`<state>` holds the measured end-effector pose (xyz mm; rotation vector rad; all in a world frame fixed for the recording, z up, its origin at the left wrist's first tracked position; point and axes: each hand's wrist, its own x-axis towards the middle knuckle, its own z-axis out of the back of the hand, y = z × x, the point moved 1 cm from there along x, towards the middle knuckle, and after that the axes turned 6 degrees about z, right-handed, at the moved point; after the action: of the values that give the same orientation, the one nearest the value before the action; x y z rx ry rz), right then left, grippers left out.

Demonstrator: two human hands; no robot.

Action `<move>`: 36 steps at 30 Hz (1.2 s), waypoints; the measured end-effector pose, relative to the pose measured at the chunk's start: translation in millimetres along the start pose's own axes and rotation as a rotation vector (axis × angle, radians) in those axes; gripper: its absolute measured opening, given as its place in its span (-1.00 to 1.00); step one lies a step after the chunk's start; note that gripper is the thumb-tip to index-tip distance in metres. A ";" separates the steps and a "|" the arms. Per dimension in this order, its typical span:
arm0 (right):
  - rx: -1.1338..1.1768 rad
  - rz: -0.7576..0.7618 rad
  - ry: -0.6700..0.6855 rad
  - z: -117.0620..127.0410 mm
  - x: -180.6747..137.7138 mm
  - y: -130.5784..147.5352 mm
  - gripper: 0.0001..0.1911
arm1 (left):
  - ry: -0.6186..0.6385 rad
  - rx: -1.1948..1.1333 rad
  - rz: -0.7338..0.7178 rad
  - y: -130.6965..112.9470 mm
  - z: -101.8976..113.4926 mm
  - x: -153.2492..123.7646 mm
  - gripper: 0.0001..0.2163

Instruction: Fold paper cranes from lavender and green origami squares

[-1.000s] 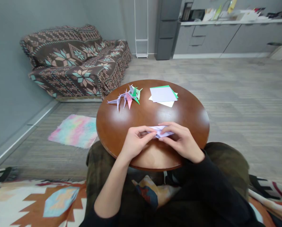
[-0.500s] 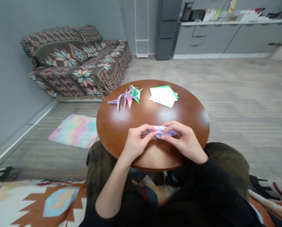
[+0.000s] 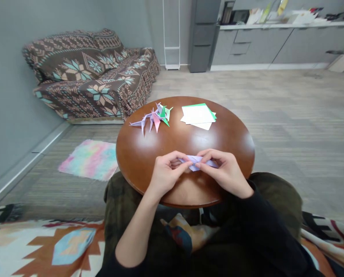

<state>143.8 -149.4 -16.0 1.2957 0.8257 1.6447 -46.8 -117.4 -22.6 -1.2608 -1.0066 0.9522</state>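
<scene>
A small folded lilac paper (image 3: 196,162) lies low over the near part of the round brown table (image 3: 137,152). My left hand (image 3: 166,173) pinches its left end with curled fingers. My right hand (image 3: 225,170) pinches its right end, fingertips pressed on the fold. Both hands meet at the paper's middle. Farther back on the table lie several finished origami cranes (image 3: 154,117) in lilac, pink and green, and a loose stack of paper sheets (image 3: 198,115), white on top with a green one beneath.
A patterned brown sofa (image 3: 88,73) stands at the back left against the grey wall. A pastel rug (image 3: 89,159) lies on the floor left of the table. Grey cabinets (image 3: 261,46) line the back wall. A patterned blanket (image 3: 45,246) covers my seat.
Both hands shifted slightly along the lilac paper, the fingertips drawing closer together on the fold. The top sheet of the stack went from lilac-tinted to white. The view tilted a little.
</scene>
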 end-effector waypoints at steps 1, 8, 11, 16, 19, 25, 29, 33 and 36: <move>0.034 -0.018 -0.007 -0.2 0.1 -1.1 -0.80 | -0.004 -0.017 0.003 -0.4 -0.8 0.1 -0.82; 0.088 -0.069 -0.053 -2.4 2.1 -3.7 -0.79 | -0.026 -0.156 0.087 1.0 -5.1 2.3 -0.73; 0.082 -0.056 -0.051 -2.6 2.5 -2.9 -0.79 | -0.024 -0.197 0.104 4.6 -5.0 3.2 -0.68; 0.103 -0.063 -0.033 -2.0 2.7 -2.8 -0.78 | -0.001 -0.243 0.118 8.8 -4.9 5.1 -0.68; 0.089 -0.115 -0.002 -2.0 3.4 -3.4 -0.79 | -0.014 -0.249 0.134 10.1 -5.7 6.7 -0.68; 0.161 -0.225 -0.014 -2.1 5.0 -8.6 -0.77 | -0.017 -0.268 0.152 10.7 -7.1 7.8 -0.67; 0.155 -0.232 -0.014 -1.0 5.3 -11.7 -0.77 | -0.012 -0.277 0.162 12.1 -8.7 6.8 -0.67; 0.137 -0.224 -0.023 -2.2 6.4 -10.7 -0.77 | -0.049 -0.293 0.148 12.4 -11.8 5.0 -0.65; 0.114 -0.218 -0.050 -4.8 7.0 -8.9 -0.75 | -0.091 -0.306 0.136 10.8 -13.3 4.4 -0.64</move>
<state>140.5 -139.3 -22.2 1.2707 1.0051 1.4060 -33.0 -116.2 -33.6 -1.5668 -1.1823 0.9926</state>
